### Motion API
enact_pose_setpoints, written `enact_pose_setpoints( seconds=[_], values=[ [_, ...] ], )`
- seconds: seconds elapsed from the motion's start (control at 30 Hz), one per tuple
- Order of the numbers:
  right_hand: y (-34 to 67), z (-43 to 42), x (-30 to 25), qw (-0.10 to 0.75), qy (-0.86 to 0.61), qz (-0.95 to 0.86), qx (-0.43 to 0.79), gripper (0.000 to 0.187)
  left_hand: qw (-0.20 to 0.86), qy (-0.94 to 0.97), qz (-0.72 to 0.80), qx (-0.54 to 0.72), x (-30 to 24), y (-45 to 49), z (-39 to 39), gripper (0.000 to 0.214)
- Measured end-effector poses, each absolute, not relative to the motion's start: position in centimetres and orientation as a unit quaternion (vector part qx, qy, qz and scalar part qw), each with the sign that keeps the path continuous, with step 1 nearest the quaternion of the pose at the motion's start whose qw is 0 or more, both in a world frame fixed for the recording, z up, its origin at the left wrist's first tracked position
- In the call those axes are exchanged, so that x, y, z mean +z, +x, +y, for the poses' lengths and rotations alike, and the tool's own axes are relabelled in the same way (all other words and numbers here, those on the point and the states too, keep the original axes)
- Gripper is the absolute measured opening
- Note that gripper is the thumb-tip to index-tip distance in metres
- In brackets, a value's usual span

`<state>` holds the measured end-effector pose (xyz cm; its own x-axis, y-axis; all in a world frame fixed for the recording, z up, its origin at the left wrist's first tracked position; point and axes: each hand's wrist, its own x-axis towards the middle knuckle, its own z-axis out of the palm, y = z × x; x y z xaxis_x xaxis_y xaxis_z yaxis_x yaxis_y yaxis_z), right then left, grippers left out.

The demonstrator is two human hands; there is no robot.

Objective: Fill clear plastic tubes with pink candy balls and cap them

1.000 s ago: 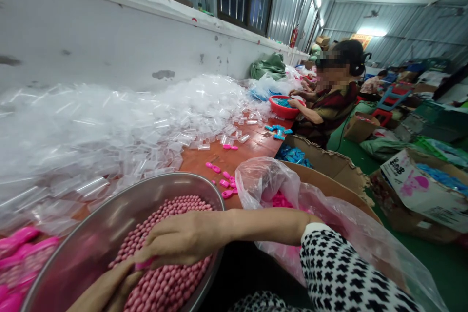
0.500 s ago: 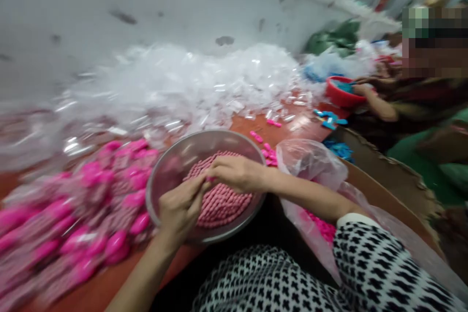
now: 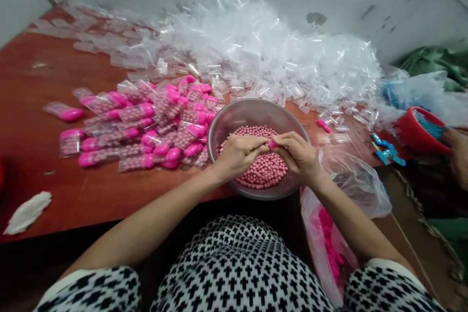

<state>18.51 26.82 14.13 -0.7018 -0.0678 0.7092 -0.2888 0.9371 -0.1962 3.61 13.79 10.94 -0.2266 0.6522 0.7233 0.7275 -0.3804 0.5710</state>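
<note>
Over a metal bowl (image 3: 216, 137) of pink beads (image 3: 261, 173), my two hands meet fingertip to fingertip. My right hand (image 3: 300, 158) pinches a small bright pink cap (image 3: 272, 144). My left hand (image 3: 241, 155) is closed with its fingertips against the cap's left side; whatever it grips is hidden by the fingers. To the left lies a heap of clear tubes (image 3: 135, 113) filled with pink beads and fitted with pink caps. A plastic bag (image 3: 360, 187) with more pink caps (image 3: 331, 241) hangs by my right forearm.
Empty clear tubes (image 3: 252, 53) are piled along the wall. One pink piece (image 3: 324, 126) lies right of the bowl, and blue pieces (image 3: 388, 151) farther right. A co-worker's hand (image 3: 459, 153) is at a red bowl (image 3: 411, 129) of blue beads. A white cloth (image 3: 28, 212) lies at left.
The view has swung left and down, bringing the table's left side into sight. Both hands stay together above the bowl, now more level, with the pink cap showing between them.
</note>
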Motion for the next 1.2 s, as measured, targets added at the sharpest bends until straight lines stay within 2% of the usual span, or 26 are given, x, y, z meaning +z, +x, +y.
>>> enact_pose_setpoints(
  seconds=[0.13,0.23,0.4,0.5,0.57,0.63,0.73,0.87,0.97,1.13,1.2],
  values=[
    [17.6,26.7,14.2,0.377,0.103,-0.910,0.140,0.024,0.078,-0.621,-0.577,-0.524,10.5,3.5,13.7,0.022],
    [17.1,26.9,14.5,0.356,0.085,-0.911,0.193,0.019,0.072,-0.612,-0.581,-0.531,10.6,3.5,13.6,0.023],
    [16.4,26.7,14.7,0.354,0.059,-0.912,0.196,0.015,-0.025,-0.561,-0.583,-0.587,11.1,3.3,13.6,0.021],
    [15.8,26.5,14.8,0.348,0.031,-0.910,0.224,0.015,-0.121,-0.489,-0.576,-0.644,11.3,3.1,13.6,0.019],
    [15.6,26.4,15.1,0.327,0.002,-0.894,0.305,0.018,-0.207,-0.423,-0.550,-0.690,11.4,2.9,13.7,0.022],
    [15.7,26.5,15.4,0.301,-0.024,-0.847,0.437,0.032,-0.286,-0.348,-0.518,-0.728,11.6,2.6,13.8,0.034],
    [16.6,27.1,15.3,0.282,-0.067,-0.737,0.611,0.046,-0.350,-0.260,-0.483,-0.759,11.9,2.3,13.9,0.054],
    [17.2,28.0,14.6,0.284,-0.142,-0.639,0.700,0.036,-0.320,-0.283,-0.501,-0.753,12.0,2.3,14.0,0.050],
    [16.8,28.5,14.5,0.250,-0.149,-0.617,0.731,0.038,-0.259,-0.371,-0.532,-0.716,11.7,2.5,14.1,0.038],
    [15.7,28.7,14.9,0.046,-0.135,-0.597,0.789,0.046,-0.174,-0.448,-0.564,-0.672,11.1,2.8,14.2,0.027],
    [15.4,28.4,14.7,-0.004,-0.137,-0.571,0.809,0.043,-0.162,-0.454,-0.570,-0.665,11.0,2.8,14.2,0.024]
  ],
)
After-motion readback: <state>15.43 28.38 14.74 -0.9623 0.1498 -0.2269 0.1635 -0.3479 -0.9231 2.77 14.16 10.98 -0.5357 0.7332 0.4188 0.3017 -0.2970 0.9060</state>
